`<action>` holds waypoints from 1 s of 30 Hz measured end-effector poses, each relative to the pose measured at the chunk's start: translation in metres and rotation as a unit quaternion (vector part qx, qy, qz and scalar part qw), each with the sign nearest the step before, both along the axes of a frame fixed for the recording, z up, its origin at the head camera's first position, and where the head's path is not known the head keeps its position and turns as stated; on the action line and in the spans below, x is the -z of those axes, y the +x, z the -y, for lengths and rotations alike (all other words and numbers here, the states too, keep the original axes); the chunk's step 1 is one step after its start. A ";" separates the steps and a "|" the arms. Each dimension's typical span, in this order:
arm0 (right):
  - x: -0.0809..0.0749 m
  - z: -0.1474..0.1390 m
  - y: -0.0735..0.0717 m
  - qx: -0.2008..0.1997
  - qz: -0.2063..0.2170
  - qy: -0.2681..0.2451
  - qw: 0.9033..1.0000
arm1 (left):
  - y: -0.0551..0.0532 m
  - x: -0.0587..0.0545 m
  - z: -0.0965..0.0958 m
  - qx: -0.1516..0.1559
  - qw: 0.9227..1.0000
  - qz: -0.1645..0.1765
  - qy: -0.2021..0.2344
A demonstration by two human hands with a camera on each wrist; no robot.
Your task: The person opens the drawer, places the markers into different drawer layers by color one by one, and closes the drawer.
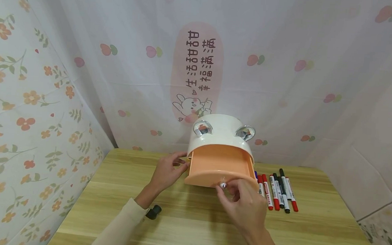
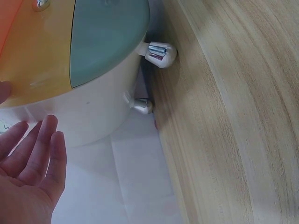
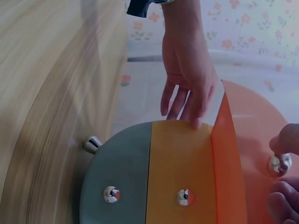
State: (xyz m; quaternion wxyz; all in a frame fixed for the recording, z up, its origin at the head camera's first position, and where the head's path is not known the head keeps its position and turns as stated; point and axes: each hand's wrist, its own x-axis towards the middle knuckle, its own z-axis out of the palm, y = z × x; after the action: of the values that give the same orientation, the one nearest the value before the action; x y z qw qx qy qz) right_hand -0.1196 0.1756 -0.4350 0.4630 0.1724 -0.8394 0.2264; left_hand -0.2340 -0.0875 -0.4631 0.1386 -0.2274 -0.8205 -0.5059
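A small white cabinet (image 1: 220,129) with silver ear-like loops stands on the table. Its top drawer (image 1: 223,164), orange inside and out, is pulled out. Below it are a yellow drawer (image 3: 182,163) and a green drawer (image 3: 119,175), both closed, with silver knobs. My right hand (image 1: 246,206) pinches the orange drawer's silver knob (image 3: 280,163) between thumb and fingers. On the cabinet's left side is my left hand (image 1: 168,173), its fingers fairly straight and a fingertip touching the edge of the yellow drawer front. The drawer looks bare where its inside shows.
Several red, black and blue markers (image 1: 277,191) lie to the right of the cabinet. Short silver feet (image 2: 161,53) hold the cabinet off the wooden table (image 1: 122,192). Patterned curtains (image 1: 145,79) hang behind and at the left.
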 end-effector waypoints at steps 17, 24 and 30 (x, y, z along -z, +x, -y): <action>-0.002 -0.061 0.004 -0.027 -0.021 -0.056 0.998 | 0.000 0.000 0.000 -0.002 1.000 -0.002 -0.006; 0.008 -0.097 0.000 0.003 0.020 -0.070 0.997 | 0.000 0.000 0.001 -0.006 1.000 -0.002 -0.012; 0.016 -0.119 -0.010 0.029 0.048 -0.069 0.996 | 0.001 0.000 0.001 -0.010 1.000 0.001 -0.018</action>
State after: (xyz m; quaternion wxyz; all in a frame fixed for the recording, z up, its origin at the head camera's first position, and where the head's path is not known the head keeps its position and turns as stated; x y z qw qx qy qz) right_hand -0.1301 0.2942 -0.4507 0.4390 0.1042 -0.8479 0.2785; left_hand -0.2331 -0.0885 -0.4630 0.1387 -0.2211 -0.8320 -0.4895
